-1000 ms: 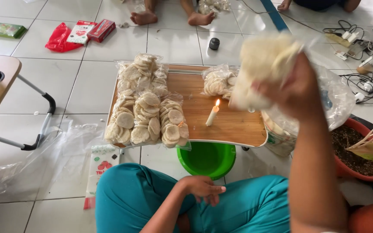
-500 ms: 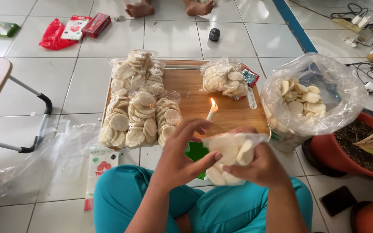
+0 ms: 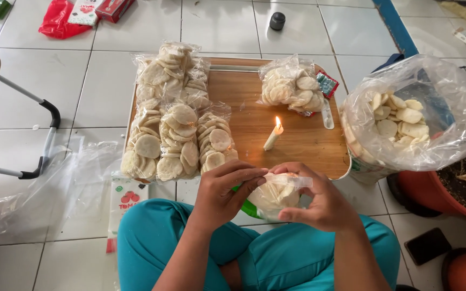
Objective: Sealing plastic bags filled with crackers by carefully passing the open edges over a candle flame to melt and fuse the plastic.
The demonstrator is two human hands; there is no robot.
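In the head view, the left hand [image 3: 227, 196] and the right hand [image 3: 319, 202] meet over the lap, both pinching a small clear bag [image 3: 277, 193] of pale round crackers; the left grip is pressed on the bag's mouth, the right closed round its side and bottom. The bag sits just in front of the near edge of the wooden tray [image 3: 297, 145], which lies on the tiled floor. On the tray a lit candle [image 3: 272, 137] leans, close to the hands; sealed packs [image 3: 176, 124] lie stacked to its left, one more pack [image 3: 292, 89] behind it. A big open sack [image 3: 416, 116] of loose crackers stands to the right. The risk, as I judge it, is the flame: the thin film could melt through, or a fingertip be singed. The candle's footing is unclear, perhaps just wax, so a knock might tip it.
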